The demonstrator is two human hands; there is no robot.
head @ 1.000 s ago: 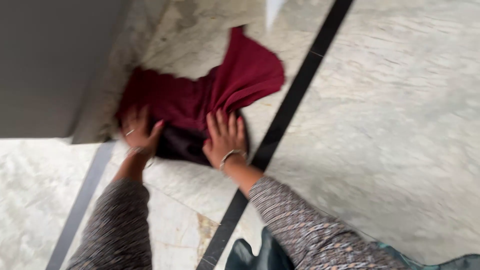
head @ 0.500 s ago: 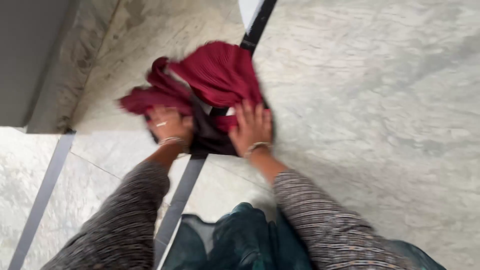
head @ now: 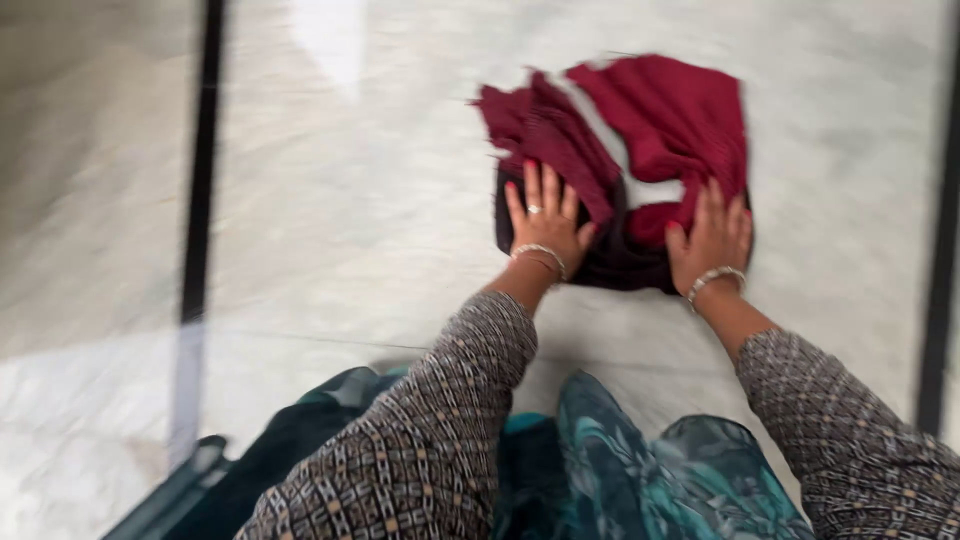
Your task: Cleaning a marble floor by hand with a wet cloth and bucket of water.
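Note:
A crumpled dark red cloth (head: 670, 120) lies on the pale marble floor (head: 350, 220), with a darker, almost black part (head: 620, 265) under it near me. My left hand (head: 543, 222) presses flat on the left side of the cloth, fingers spread, a ring and a bangle on it. My right hand (head: 712, 240) presses flat on the right side, a bangle at the wrist. Both arms wear patterned grey sleeves. The picture is motion-blurred.
Black inlay strips cross the floor at the left (head: 200, 160) and along the right edge (head: 940, 250). My teal patterned clothing (head: 640, 470) fills the bottom middle of the view.
The cloth and both hands have slid across the floor away from the grey wall, which has left the view. The cloth is more bunched than before.

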